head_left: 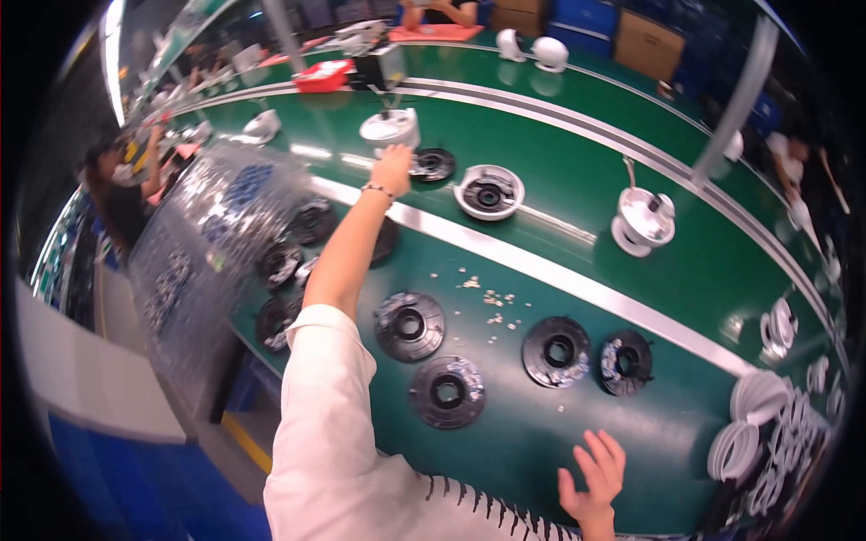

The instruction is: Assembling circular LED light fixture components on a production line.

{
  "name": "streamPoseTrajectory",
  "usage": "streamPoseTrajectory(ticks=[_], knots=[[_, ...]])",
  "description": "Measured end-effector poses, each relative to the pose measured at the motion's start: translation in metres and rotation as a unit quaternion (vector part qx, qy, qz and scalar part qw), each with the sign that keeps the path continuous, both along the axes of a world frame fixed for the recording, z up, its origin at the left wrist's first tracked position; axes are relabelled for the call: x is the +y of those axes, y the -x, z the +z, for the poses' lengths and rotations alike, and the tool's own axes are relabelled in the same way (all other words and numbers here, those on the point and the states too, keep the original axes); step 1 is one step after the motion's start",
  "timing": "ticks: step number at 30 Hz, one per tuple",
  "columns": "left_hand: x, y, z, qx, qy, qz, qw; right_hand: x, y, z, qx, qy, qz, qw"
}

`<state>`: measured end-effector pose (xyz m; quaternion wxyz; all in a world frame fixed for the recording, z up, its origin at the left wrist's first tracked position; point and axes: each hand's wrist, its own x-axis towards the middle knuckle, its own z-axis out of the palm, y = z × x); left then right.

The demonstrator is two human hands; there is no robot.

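My left arm stretches far forward over the green belt. At its end my left hand (pixel 392 168) is at the near side of a white round housing (pixel 390 129) and beside a black disc (pixel 435 165); its fingertips are blurred, so whether it grips either is unclear. My right hand (pixel 595 473) hovers over the near right part of the bench with fingers spread and nothing in it. Between my hands, several black round discs (pixel 449 391) with holes in the middle lie on the bench. Small pale pieces (pixel 492 298) are scattered behind them.
A white bowl-shaped housing (pixel 489 192) with a black part inside and another white housing (pixel 642 220) stand on the belt. White rings (pixel 758 397) are piled at the right. A clear plastic sheet (pixel 194 261) covers parts at the left. Other people sit along the line.
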<state>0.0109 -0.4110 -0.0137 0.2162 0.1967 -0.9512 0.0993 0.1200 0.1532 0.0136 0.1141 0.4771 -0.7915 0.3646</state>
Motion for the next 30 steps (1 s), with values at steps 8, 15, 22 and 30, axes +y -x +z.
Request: streamPoseTrajectory(ticks=[8,15,22,30], knots=[[0.053,0.089,-0.032,-0.057,-0.067,-0.129,0.988,0.081,-0.006,0.005,0.016,0.026,-0.404,0.914],[0.061,0.031,0.010,0.032,-0.179,-0.158,0.971,0.134,0.033,0.024,0.126,-0.020,-0.476,0.870],[0.266,-0.094,0.088,-0.045,-0.093,-0.419,0.902,0.209,0.060,0.009,0.123,-0.079,-0.627,0.765],[0.413,-0.122,0.043,-0.253,-0.140,-0.625,0.725,0.246,0.118,0.000,-0.061,-0.223,-0.638,0.735]])
